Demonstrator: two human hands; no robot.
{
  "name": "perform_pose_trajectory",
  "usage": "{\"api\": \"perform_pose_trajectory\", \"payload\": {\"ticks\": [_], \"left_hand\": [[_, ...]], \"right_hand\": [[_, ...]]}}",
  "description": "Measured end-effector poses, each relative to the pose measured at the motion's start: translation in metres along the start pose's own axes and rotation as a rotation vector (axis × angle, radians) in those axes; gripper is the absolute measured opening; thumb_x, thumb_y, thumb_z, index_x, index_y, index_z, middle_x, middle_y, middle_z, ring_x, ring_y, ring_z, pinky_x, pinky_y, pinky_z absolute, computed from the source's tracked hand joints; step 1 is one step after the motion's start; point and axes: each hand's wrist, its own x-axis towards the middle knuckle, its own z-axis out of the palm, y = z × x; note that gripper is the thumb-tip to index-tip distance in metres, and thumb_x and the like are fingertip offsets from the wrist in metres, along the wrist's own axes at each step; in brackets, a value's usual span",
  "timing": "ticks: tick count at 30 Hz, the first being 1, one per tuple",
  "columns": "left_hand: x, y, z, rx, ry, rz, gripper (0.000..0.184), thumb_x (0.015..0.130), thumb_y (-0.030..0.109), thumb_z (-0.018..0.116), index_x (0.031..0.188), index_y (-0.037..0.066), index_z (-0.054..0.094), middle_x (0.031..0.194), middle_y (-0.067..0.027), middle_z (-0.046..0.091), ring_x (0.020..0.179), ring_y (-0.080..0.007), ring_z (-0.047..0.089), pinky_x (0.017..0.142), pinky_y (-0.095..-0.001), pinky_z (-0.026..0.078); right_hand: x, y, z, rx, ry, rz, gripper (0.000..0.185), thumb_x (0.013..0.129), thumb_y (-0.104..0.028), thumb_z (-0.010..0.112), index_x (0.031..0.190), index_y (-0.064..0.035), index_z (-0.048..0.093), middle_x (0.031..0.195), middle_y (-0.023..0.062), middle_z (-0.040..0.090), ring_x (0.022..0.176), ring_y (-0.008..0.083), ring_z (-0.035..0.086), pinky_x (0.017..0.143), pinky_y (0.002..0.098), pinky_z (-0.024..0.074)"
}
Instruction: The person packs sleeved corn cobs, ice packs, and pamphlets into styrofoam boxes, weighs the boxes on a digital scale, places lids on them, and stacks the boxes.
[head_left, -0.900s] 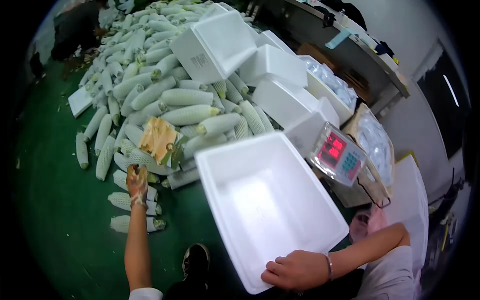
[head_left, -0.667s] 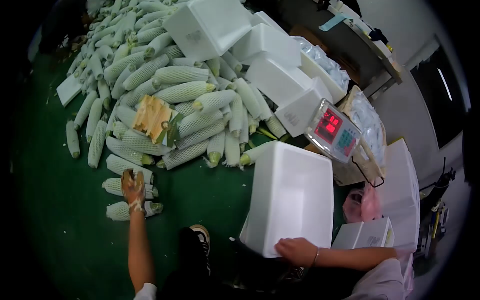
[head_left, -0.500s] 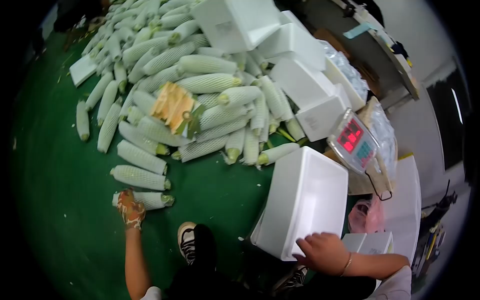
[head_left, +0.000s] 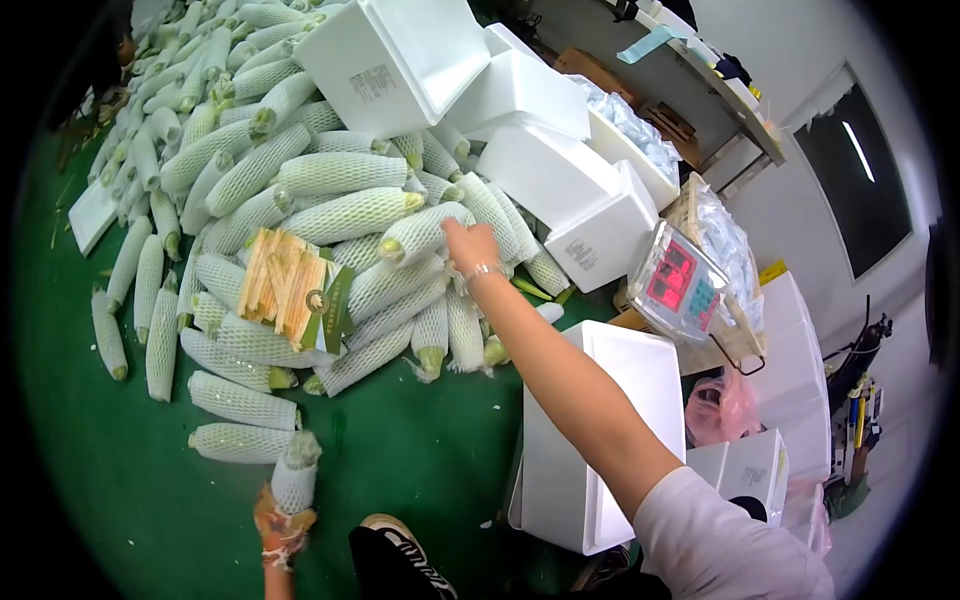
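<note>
My left hand (head_left: 283,525), in a patterned glove, is closed round the lower end of a long pale-green gourd in a white foam net (head_left: 295,472), held upright off the green floor. My right hand (head_left: 470,247), bare with a bracelet at the wrist, reaches across to the big pile. Its fingers are curled over the right end of another netted gourd (head_left: 425,234) lying on top; part of the grip is hidden. Just beyond my left hand, two more netted gourds (head_left: 240,443) lie side by side. Bundled yellowish paper labels with a green card (head_left: 290,290) rest on the pile.
An upright white foam box (head_left: 560,440) stands below my right forearm. Behind it is a scale with a red display (head_left: 678,275). Several foam boxes (head_left: 400,60) are heaped at the back. A pink plastic bag (head_left: 722,408) and more boxes are at the right.
My right hand has gone from the foam box rim to the pile and a gourd there. My left hand has lifted its gourd from the floor and turned it upright. The view has shifted.
</note>
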Motion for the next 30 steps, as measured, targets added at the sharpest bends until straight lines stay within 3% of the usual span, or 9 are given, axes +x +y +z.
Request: {"api": "perform_pose_trajectory", "payload": {"ticks": [3, 5, 10, 14, 16, 21, 24, 27, 30], "left_hand": [[0.018, 0.026, 0.044, -1.021, -0.103, 0.037, 0.066, 0.062, 0.01, 0.074, 0.121, 0.001, 0.045, 0.106, -0.0115, 0.057, 0.088, -0.0244, 0.058, 0.077, -0.0364, 0.051], [0.006, 0.053, 0.049, -1.145, -0.014, 0.048, 0.058, 0.067, 0.011, 0.072, 0.118, 0.001, 0.047, 0.1, -0.0098, 0.058, 0.087, -0.0224, 0.058, 0.077, -0.0354, 0.05], [-0.006, 0.011, 0.046, -0.779, 0.299, 0.029, 0.034, 0.078, 0.021, 0.066, 0.104, 0.002, 0.056, 0.084, -0.0069, 0.059, 0.077, -0.0176, 0.057, 0.073, -0.031, 0.048], [-0.022, -0.023, -0.003, -1.199, 0.537, -0.14, 0.022, 0.078, 0.021, 0.063, 0.092, 0.004, 0.058, 0.085, -0.006, 0.058, 0.08, -0.0195, 0.056, 0.075, -0.0331, 0.048], [-0.01, -0.061, -0.018, -1.22, 0.475, -0.019, 0.021, 0.077, 0.017, 0.063, 0.093, 0.004, 0.058, 0.088, -0.0078, 0.059, 0.084, -0.0236, 0.058, 0.08, -0.0366, 0.048], [0.043, -0.082, -0.01, -1.578, 0.35, -0.088, 0.023, 0.072, 0.012, 0.064, 0.094, 0.004, 0.058, 0.094, -0.0107, 0.062, 0.09, -0.0288, 0.058, 0.087, -0.0419, 0.046], [0.038, -0.082, -0.005, -1.618, 0.33, -0.091, 0.05, 0.067, 0.01, 0.067, 0.115, 0.007, 0.052, 0.111, -0.0107, 0.054, 0.102, -0.0323, 0.053, 0.09, -0.0459, 0.045], [-0.004, -0.07, -0.008, -1.015, 0.25, 0.593, 0.055, 0.071, 0.027, 0.065, 0.118, 0.004, 0.045, 0.119, -0.0185, 0.049, 0.115, -0.0339, 0.045, 0.097, -0.0484, 0.04], [-0.038, 0.043, -0.029, -1.266, -0.024, 0.234, 0.038, 0.068, 0.026, 0.064, 0.095, 0.001, 0.058, 0.114, -0.0234, 0.053, 0.111, -0.0362, 0.049, 0.095, -0.0472, 0.043]], "right_hand": [[0.042, -0.004, 0.027, -0.128, -0.13, 0.172, 0.079, 0.065, -0.047, 0.066, 0.117, 0.01, 0.049, 0.116, 0.0251, 0.053, 0.102, 0.0338, 0.055, 0.085, 0.0376, 0.0436], [0.049, 0.006, 0.058, -0.164, -0.144, 0.174, 0.079, 0.064, -0.047, 0.067, 0.116, 0.0107, 0.051, 0.119, 0.027, 0.052, 0.107, 0.0368, 0.055, 0.091, 0.0376, 0.0435], [-0.021, -0.008, 0.014, 0.924, -0.114, 0.395, 0.049, 0.06, -0.011, 0.072, 0.101, 0.006, 0.051, 0.098, 0.0159, 0.058, 0.078, 0.027, 0.062, 0.068, 0.037, 0.0526], [-0.169, -0.028, 0.033, 0.635, -0.136, -0.416, 0.053, 0.06, -0.01, 0.071, 0.107, 0.0043, 0.05, 0.096, 0.014, 0.06, 0.087, 0.024, 0.06, 0.079, 0.0361, 0.0495], [-0.223, -0.043, 0.055, 0.508, -0.704, -0.48, 0.065, 0.057, -0.018, 0.075, 0.112, 0.005, 0.049, 0.111, 0.0158, 0.056, 0.099, 0.0243, 0.056, 0.088, 0.0357, 0.0443], [-0.262, -0.005, 0.189, -0.239, -1.111, -0.675, 0.068, 0.052, -0.031, 0.075, 0.105, 0.0052, 0.053, 0.112, 0.0268, 0.053, 0.104, 0.0345, 0.052, 0.088, 0.0362, 0.0424], [-0.27, 0.022, 0.213, -0.062, -1.401, -0.279, 0.054, 0.052, -0.028, 0.075, 0.094, 0.0018, 0.059, 0.099, 0.0205, 0.061, 0.092, 0.0287, 0.058, 0.08, 0.0352, 0.0466], [-0.279, 0.024, 0.149, 0.249, -1.234, -0.268, 0.054, 0.055, -0.021, 0.074, 0.1, -0.0001, 0.055, 0.098, 0.0148, 0.061, 0.091, 0.0235, 0.057, 0.079, 0.0316, 0.0465], [-0.317, -0.01, -0.01, 0.574, -0.9, -0.172, 0.069, 0.062, -0.021, 0.073, 0.118, 0.005, 0.043, 0.108, 0.0181, 0.056, 0.1, 0.0241, 0.053, 0.091, 0.0339, 0.0405]]}}
